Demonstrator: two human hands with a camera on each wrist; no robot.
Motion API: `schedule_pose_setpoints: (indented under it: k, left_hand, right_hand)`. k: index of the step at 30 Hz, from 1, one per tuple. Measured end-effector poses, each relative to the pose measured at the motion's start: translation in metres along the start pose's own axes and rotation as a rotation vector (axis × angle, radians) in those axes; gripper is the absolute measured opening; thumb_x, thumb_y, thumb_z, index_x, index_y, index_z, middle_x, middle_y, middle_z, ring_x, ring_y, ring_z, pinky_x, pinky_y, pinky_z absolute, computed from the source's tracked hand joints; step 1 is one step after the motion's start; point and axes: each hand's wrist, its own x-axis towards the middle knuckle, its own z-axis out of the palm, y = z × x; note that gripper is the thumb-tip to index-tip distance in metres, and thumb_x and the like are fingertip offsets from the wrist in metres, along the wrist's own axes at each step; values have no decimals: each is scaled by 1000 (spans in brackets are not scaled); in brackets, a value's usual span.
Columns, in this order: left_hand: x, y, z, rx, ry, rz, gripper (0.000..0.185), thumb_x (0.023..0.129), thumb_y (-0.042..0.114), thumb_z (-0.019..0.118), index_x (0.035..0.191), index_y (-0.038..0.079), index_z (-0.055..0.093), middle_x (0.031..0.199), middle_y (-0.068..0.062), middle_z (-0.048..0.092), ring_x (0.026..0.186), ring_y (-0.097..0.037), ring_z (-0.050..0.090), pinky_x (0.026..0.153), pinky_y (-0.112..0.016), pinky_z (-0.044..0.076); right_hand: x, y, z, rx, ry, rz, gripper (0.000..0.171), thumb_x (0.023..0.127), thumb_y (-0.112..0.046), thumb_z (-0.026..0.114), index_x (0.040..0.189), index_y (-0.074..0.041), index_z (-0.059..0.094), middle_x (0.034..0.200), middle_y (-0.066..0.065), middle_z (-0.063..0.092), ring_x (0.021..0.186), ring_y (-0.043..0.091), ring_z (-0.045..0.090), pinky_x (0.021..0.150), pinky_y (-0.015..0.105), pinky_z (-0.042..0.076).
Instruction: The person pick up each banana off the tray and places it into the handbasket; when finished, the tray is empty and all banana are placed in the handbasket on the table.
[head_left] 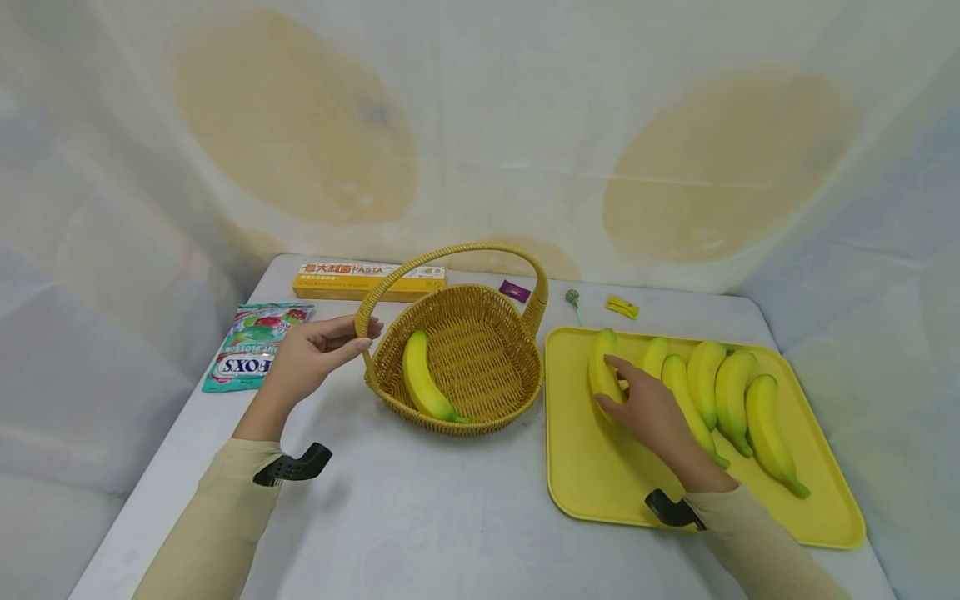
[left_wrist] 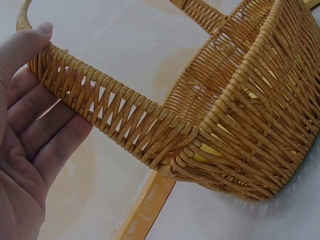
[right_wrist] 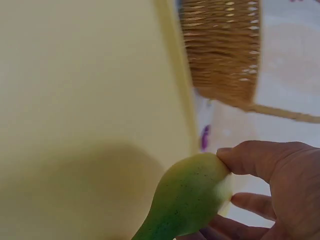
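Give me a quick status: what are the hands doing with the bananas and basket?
Left hand steadies basket by its handle. Right hand grips leftmost banana on yellow tray. One banana in basket. Nothing in the way.

A pasta box, a FOX'S candy bag, a purple wrapper and a yellow wrapper lie on the table.

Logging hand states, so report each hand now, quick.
Left hand: holds the wicker basket by its handle, thumb on top.
Right hand: grips a banana on the yellow tray.
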Motion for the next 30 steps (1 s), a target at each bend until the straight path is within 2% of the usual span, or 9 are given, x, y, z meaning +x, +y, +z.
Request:
schedule_pose_setpoints:
  k: [9, 12, 16, 20, 24, 27, 30]
  left_hand:
    - [-1, 1, -1, 17, 8, -12, 37, 96, 23, 73, 128, 6, 71, 119, -6, 74, 109, -10, 70, 93, -21, 55]
    - [-1, 1, -1, 18, 8, -14, 37, 96, 23, 74, 129, 6, 71, 119, -6, 74, 109, -10, 70, 92, -22, 55]
    - [0, 1, 0, 13, 12, -20, 37, 96, 24, 74, 128, 7, 72, 118, -6, 75, 108, -10, 71, 92, -22, 55]
    - [0, 1, 0, 13, 11, -11, 36, 96, 23, 74, 127, 6, 72, 118, -8, 74, 108, -11, 71, 92, -23, 56]
    - [0, 1, 0, 1, 1, 0, 35, 96, 20, 74, 127, 4, 71, 119, -10, 74, 108, -10, 71, 92, -23, 56]
    - [0, 1, 0, -6, -3, 2, 36, 96, 19, 74, 128, 3, 70, 119, -10, 74, 108, -10, 71, 92, -23, 56]
    - [0, 0, -1, -3, -3, 3, 36, 96, 19, 74, 128, 3, 70, 119, -10, 74, 108, -10, 71, 92, -22, 55]
  right_hand:
    - [-28, -36, -32, 0, -28, -121, 66, 94, -29, 74, 152, -13, 48, 130, 12, 65, 101, 27, 66, 72, 39, 56]
    - [-37, -51, -39, 14, -49, -165, 65, 93, -29, 75, 151, -16, 49, 129, 7, 66, 100, 23, 66, 73, 37, 56]
    - [-40, -69, -42, 63, -84, -270, 62, 93, -27, 75, 150, -16, 51, 133, 4, 64, 97, 17, 66, 78, 37, 57]
    - [-31, -88, -37, 84, -102, -368, 61, 93, -25, 76, 148, -14, 53, 134, 3, 64, 94, 14, 65, 78, 35, 58]
    - [-14, -106, -31, 91, -114, -421, 61, 92, -26, 76, 148, -14, 54, 126, 3, 66, 93, 15, 64, 74, 31, 56]
    - [4, -119, -23, 112, -130, -439, 61, 93, -28, 75, 148, -15, 53, 116, 2, 68, 92, 16, 63, 72, 30, 54]
    - [23, -130, -12, 144, -145, -432, 61, 94, -29, 75, 149, -17, 53, 112, 2, 68, 92, 16, 62, 73, 30, 54]
